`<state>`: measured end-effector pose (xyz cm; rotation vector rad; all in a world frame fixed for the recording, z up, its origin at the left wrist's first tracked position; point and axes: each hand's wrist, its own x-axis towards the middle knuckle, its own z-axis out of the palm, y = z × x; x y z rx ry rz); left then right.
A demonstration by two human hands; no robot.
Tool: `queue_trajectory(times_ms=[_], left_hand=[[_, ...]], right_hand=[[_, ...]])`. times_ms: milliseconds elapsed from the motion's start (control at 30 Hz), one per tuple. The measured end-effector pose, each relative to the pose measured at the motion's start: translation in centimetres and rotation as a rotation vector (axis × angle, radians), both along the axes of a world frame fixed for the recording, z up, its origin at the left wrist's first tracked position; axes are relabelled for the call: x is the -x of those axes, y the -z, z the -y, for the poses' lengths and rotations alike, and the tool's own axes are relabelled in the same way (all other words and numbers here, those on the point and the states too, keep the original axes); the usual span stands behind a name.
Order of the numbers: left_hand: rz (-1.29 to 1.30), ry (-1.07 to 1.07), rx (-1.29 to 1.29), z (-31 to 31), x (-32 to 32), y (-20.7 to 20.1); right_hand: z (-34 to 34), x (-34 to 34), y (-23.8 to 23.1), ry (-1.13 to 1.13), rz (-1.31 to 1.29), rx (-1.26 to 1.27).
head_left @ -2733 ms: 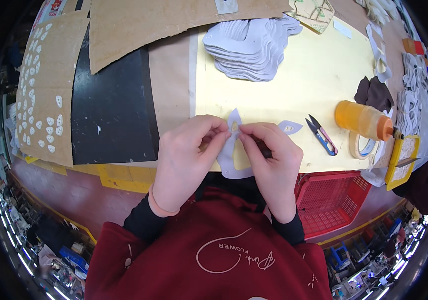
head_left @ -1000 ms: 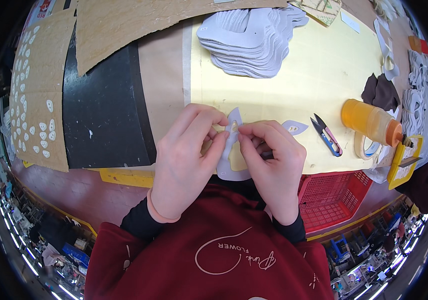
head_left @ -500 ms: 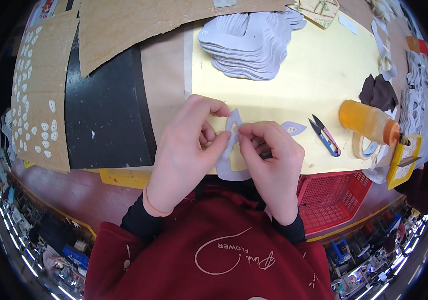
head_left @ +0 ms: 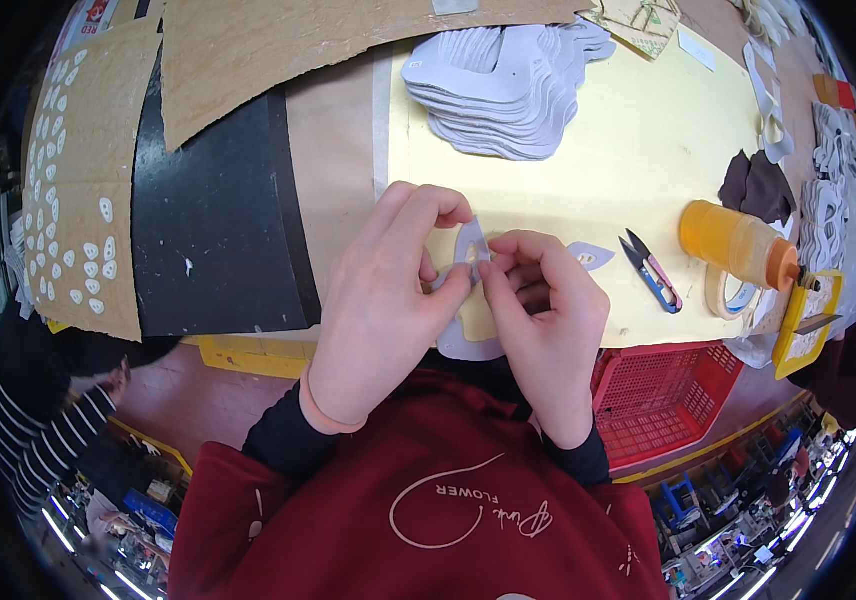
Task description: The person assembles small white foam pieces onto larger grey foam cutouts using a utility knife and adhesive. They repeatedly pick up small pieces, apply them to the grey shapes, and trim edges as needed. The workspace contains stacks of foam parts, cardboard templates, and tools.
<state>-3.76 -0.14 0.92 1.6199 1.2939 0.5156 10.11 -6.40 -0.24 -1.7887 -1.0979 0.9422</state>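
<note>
A light grey cut piece (head_left: 471,350), looking like part of a shoe upper, lies on the pale yellow sheet in front of me. My left hand (head_left: 388,285) holds its pointed far end, index finger at the tip and thumb pressed lower down. From the other side, the pinched fingers of my right hand (head_left: 546,310) press beside that thumb. Between the hands, a small white patch with holes shows partly on the piece; fingers cover the rest. Another pointed grey end (head_left: 593,257), also bearing a white patch, sticks out beyond my right hand.
Stacked grey pieces (head_left: 498,95) lie at the back. Thread snips (head_left: 651,270), a tape roll (head_left: 728,295) and an amber-filled bottle (head_left: 733,243) are right. Cardboard (head_left: 88,200) with many white patches lies left. A red crate (head_left: 663,400) stands below the edge; a striped sleeve (head_left: 68,440) shows lower left.
My left hand has shifted slightly right, with its index finger closer to the piece's tip. My right fingers stay pinched at the piece. A person in striped sleeves has appeared at the lower left.
</note>
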Motion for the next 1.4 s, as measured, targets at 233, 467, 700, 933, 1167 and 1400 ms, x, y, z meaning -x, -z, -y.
queue_trajectory(times_ms=[233, 467, 700, 933, 1167, 1400], left_hand=[[-0.002, 0.001, 0.018, 0.0, 0.0, -0.1], [0.0, -0.003, 0.022, 0.0, -0.1, 0.0], [-0.054, 0.018, -0.025, 0.1, -0.2, -0.1], [-0.131, -0.029, -0.065, 0.4, -0.9, -0.1], [-0.089, -0.028, -0.042, 0.3, -0.6, 0.1], [-0.095, -0.088, -0.079, 0.7, -1.1, 0.4]], right_hand=[[0.0, 0.1, 0.1, -0.001, 0.023, 0.026], [-0.3, 0.4, 0.1, 0.022, 0.041, 0.012], [-0.2, 0.3, 0.3, 0.025, 0.011, 0.011], [-0.2, 0.1, -0.1, 0.043, -0.043, 0.021], [-0.4, 0.3, 0.0, 0.043, 0.001, 0.029], [-0.4, 0.3, 0.0, 0.053, 0.037, 0.026]])
